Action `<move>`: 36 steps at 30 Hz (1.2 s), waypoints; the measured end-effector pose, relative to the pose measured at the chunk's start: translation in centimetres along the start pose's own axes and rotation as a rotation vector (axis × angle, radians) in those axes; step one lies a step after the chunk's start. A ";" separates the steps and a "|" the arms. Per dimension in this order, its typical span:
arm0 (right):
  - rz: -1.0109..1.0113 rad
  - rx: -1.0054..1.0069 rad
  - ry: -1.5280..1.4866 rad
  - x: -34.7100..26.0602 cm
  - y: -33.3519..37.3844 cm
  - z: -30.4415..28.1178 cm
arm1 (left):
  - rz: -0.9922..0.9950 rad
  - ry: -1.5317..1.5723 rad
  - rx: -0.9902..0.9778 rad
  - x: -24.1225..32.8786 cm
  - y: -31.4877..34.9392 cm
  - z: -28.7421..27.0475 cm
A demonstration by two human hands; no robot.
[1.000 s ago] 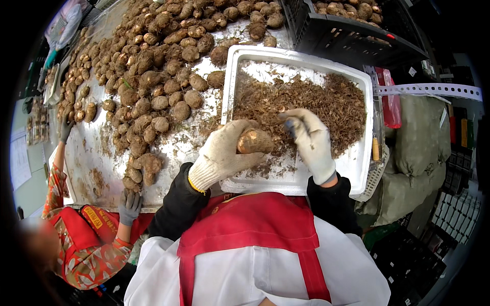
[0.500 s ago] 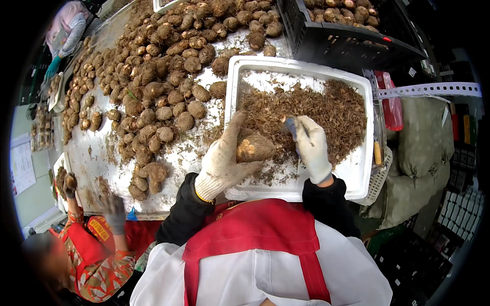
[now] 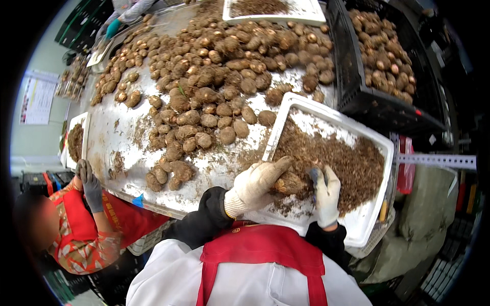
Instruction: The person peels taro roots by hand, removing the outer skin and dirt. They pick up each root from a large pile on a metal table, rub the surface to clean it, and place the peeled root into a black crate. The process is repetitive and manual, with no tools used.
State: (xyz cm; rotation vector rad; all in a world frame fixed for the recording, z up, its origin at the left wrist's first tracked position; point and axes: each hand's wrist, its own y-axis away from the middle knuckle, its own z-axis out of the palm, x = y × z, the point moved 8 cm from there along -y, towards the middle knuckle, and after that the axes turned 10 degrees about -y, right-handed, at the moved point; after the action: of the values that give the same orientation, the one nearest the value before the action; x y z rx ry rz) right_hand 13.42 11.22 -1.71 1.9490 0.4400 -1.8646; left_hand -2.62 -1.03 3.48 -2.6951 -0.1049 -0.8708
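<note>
My left hand [image 3: 258,184], in a white knitted glove, is closed around a hairy brown taro [image 3: 289,183]. Just to its right, my gloved right hand [image 3: 327,193] grips a small blue-grey handled tool [image 3: 314,176], whose working end I cannot make out. Both hands are over the near part of a white foam tray [image 3: 386,153]. Loose brown fibres and scrapings [image 3: 354,166] lie in the tray.
A large heap of taros [image 3: 204,92] covers the metal table [image 3: 104,158] left of the tray. A black crate [image 3: 352,86] of taros stands far right, and another white tray [image 3: 301,18] at the back. At left a co-worker's gloved hand [image 3: 92,188] is near the table edge.
The view has shifted, so the table sits lower and further right. The taro has turned in my left hand, and the tool remains in my right. The co-worker's hands have come together.
</note>
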 end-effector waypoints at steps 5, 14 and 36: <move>-0.319 -0.251 0.262 -6.5 1.0 5.0 | -0.044 -0.010 -0.130 -0.7 0.0 0.8; 0.112 -0.133 0.199 1.3 0.7 -0.9 | -0.700 0.659 0.430 -15.1 1.9 -9.6; -0.021 -0.253 0.420 -0.3 4.0 1.1 | -0.420 0.014 -0.010 -21.1 -6.4 -13.3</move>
State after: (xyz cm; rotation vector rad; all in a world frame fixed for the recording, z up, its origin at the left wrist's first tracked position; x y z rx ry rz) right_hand 14.41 7.26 -1.16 2.1543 0.7805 -1.3251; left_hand -28.31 1.48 3.15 -2.7185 -0.6841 -1.0029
